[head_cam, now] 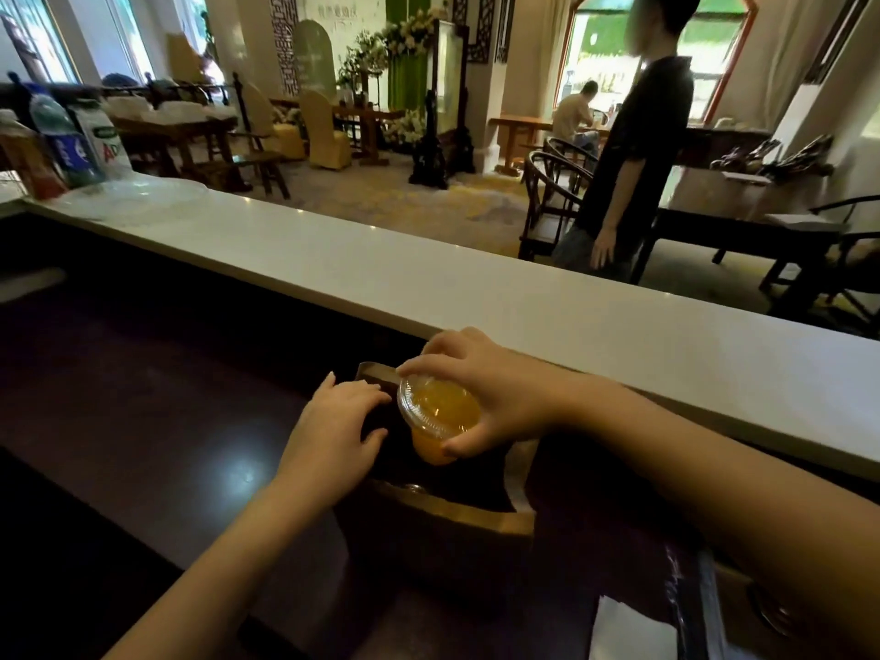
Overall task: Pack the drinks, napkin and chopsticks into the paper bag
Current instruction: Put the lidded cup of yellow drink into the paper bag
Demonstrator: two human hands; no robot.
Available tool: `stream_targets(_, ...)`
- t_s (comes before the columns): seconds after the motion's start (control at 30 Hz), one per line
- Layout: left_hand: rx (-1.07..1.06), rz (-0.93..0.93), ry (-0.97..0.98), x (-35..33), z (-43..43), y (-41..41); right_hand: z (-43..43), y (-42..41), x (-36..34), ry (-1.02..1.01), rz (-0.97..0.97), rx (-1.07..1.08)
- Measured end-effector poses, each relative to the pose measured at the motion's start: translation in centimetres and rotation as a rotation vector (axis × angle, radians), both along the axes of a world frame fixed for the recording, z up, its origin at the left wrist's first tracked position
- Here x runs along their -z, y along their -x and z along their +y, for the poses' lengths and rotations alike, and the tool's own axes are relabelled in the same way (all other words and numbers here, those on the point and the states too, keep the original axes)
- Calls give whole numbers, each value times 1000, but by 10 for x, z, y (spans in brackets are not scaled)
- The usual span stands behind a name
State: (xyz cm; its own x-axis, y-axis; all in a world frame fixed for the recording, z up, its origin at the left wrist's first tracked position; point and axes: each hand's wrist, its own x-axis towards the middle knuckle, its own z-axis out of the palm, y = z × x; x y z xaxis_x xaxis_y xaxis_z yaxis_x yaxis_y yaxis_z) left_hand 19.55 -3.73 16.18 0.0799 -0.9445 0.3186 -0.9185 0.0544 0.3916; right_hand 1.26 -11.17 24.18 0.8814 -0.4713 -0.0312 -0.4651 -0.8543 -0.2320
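A brown paper bag [447, 509] stands open on the dark lower counter in front of me. My right hand [495, 397] grips a clear plastic cup of orange drink [440, 414] with a domed lid, tilted and held over the bag's mouth. My left hand [338, 426] rests on the bag's left rim, fingers spread over the edge. Something small and shiny shows just inside the bag's near edge; I cannot tell what it is. A white napkin-like sheet [633, 628] lies at the bottom right. No chopsticks are visible.
A long white counter top [428, 278] runs across behind the bag. Water bottles [62, 140] and a carton stand at its far left end. A person in black [638, 150] stands beyond the counter, among dark wooden chairs and tables.
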Motion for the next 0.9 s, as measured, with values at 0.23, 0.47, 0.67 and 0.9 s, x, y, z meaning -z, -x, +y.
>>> stream_targets(0.23,258,11,-327,0,12,-24,17,-6,37,180,142,-120)
stream_targets(0.47,350,-61,-370,1,17,-21,28,1,45,487,440,-374)
stream_targets(0.67,387,-93,-371,9,16,-24,29,-16,51,264,457,-356)
stream_targets(0.9,386,-147,-373,6,21,-20,24,-20,83,119,646,-172)
